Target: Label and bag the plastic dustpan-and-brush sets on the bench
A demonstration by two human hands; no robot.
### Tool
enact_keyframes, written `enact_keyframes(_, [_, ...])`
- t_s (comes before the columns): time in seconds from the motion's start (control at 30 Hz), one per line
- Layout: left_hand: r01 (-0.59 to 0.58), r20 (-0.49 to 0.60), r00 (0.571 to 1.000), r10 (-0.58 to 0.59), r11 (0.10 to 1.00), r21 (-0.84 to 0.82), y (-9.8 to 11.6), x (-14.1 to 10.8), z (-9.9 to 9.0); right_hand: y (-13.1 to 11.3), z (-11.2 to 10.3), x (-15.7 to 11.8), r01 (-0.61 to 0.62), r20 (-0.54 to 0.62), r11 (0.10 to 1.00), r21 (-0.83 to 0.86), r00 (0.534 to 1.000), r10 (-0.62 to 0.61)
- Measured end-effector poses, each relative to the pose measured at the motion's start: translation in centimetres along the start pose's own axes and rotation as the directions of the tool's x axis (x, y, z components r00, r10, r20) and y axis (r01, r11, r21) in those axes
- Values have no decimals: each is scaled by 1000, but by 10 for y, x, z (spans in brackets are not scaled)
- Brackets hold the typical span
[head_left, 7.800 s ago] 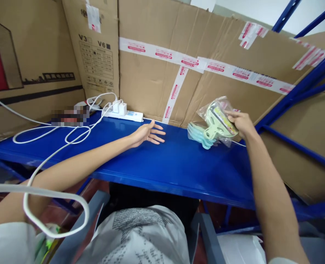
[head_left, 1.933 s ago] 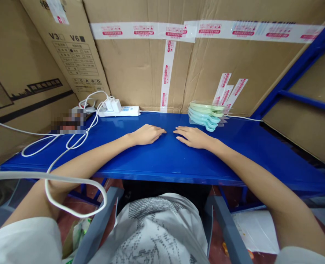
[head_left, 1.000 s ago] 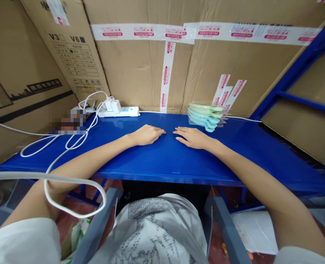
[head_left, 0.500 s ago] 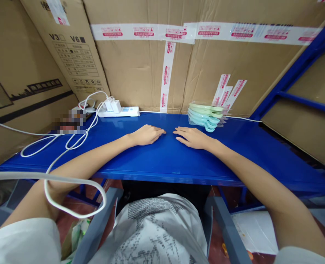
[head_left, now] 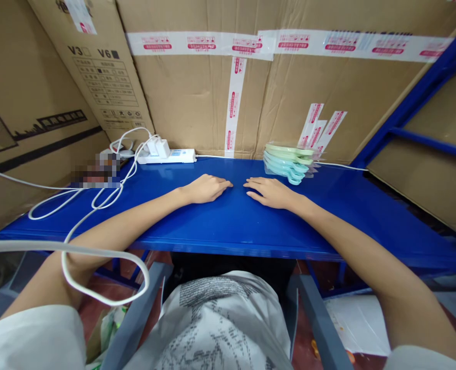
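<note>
Palm down on the blue table (head_left: 228,226), my left hand (head_left: 207,189) rests with its fingers stretched toward the middle, holding nothing. Facing it across a small gap, my right hand (head_left: 268,192) lies flat, its thumb and fingers slightly apart, and it too is unfilled. Behind my right hand stands a stack of light green and light blue plastic pieces (head_left: 287,160) with rounded tabs, partly wrapped in clear film. Their exact kind I cannot tell. The stack and my right hand are apart.
A white power strip (head_left: 167,156) with plugged-in adapters sits at the back left. White cables (head_left: 108,198) loop over the table's left side, and one hangs across my left forearm. Taped cardboard (head_left: 189,103) walls the back and sides. A blue metal frame (head_left: 416,87) slopes at right.
</note>
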State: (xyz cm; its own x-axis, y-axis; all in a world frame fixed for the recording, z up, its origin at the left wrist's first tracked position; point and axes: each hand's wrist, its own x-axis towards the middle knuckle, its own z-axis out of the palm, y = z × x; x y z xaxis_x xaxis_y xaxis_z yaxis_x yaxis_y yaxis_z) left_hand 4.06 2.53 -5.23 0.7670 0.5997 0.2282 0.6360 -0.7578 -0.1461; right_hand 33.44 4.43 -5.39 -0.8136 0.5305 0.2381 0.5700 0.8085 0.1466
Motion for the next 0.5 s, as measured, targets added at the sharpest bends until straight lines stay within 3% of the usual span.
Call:
enact_keyframes(0.13, [-3,-9,1000,3,1000,1,-1,0,1,0,-9,1,21,-38,999,-43,999,-23])
enact_keyframes(0.2, [-6,-13,1000,5,1000,-6,-2,-1,2,4,-25,-1,-30,-179,993,-118,984,8])
enact_keyframes(0.27, [-7,-14,1000,7,1000,-14,-2,-1,2,14,-45,-6,-214,-411,960,-182,903,124])
enact_keyframes(0.33, [-9,-11,1000,8,1000,-19,-2,-1,2,28,-61,-15,-457,-590,872,-172,757,280])
enact_keyframes(0.4, [-9,-6,1000,9,1000,-18,-1,-1,1,42,-69,-25,-609,-625,780,-145,667,405])
enact_keyframes(0.5, [-11,2,1000,11,1000,-17,-1,-1,-1,57,-64,-36,-701,-540,702,-125,642,544])
